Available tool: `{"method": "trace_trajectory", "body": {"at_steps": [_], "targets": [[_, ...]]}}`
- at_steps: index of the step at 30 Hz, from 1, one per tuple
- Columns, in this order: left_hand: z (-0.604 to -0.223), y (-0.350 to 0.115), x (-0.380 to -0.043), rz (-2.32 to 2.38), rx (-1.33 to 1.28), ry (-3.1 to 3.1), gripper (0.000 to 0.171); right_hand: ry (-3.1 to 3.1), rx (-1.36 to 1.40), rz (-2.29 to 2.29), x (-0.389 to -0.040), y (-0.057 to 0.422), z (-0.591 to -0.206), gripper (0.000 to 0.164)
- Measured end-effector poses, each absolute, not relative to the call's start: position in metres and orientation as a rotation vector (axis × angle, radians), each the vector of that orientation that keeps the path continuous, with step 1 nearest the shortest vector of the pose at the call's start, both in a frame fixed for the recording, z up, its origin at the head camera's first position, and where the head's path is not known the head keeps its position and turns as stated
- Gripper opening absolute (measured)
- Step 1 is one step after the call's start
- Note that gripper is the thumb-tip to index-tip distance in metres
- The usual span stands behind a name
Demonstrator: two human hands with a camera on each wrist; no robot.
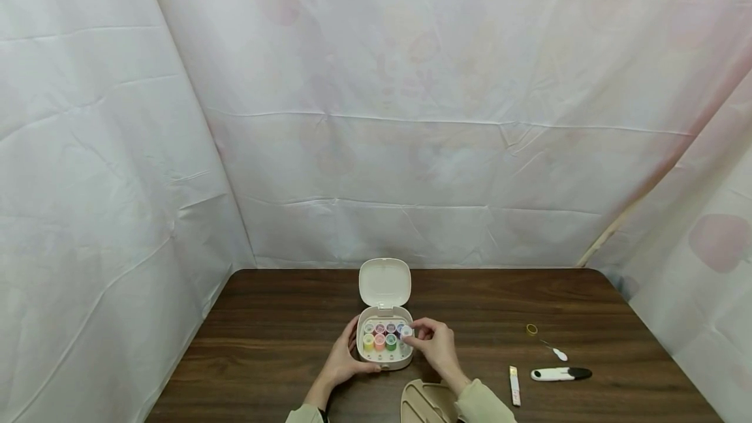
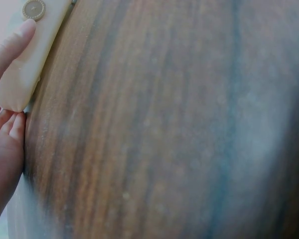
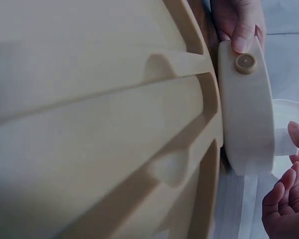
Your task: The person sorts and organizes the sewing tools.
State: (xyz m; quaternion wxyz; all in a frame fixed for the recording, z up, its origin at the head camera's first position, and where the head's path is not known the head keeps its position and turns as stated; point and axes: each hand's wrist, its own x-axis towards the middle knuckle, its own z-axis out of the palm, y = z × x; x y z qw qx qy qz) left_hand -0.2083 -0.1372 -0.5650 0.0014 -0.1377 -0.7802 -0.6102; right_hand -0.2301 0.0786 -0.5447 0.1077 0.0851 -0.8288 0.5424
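Observation:
A cream sewing box (image 1: 384,366) stands on the table with its lid (image 1: 384,282) raised. Spools of thread sit in two rows inside, among them a yellow spool (image 1: 368,342), a pink spool (image 1: 379,343) and a green spool (image 1: 390,343). My left hand (image 1: 343,359) grips the box's left side, thumb along the front beside the round clasp button (image 2: 34,9). Over the right end of the rows, my right hand (image 1: 437,348) pinches a whitish spool (image 1: 406,331) between thumb and fingers. In the right wrist view that spool (image 3: 284,142) shows just past the box edge.
A beige compartment tray (image 1: 422,403) lies at the front edge under my right forearm. To the right on the brown table (image 1: 282,318) are a yellow ring (image 1: 531,329), a small white needle threader (image 1: 560,354), a white-and-black tool (image 1: 561,375) and a narrow white strip (image 1: 514,386).

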Motion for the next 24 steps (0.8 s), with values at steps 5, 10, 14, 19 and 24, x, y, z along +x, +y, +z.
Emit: {"method": "trace_trajectory", "body": {"at_steps": [5,10,14,19,24], "targets": [[-0.565,-0.137,-0.209,-1.915,-0.439,-2.443,0.104,-2.47,0.24,1.589,-0.231,0.078,-0.549,0.022],[-0.565,-0.137,-0.209,-1.921,-0.445,-2.435,0.104,-2.475,0.259,1.6,-0.233,0.077,-0.555,0.022],[-0.565,-0.138,-0.209,-1.929,-0.435,-2.446,0.104,-2.485,0.277,1.602,-0.234,0.075,-0.557,0.022],[-0.565,-0.138,-0.209,-1.932,-0.431,-2.456,0.104,-2.503,0.296,1.578,-0.234,0.074,-0.556,0.023],[-0.57,-0.138,-0.211,-1.93,-0.434,-2.446,0.106,-2.526,0.292,1.579,-0.235,0.075,-0.557,0.022]]}}
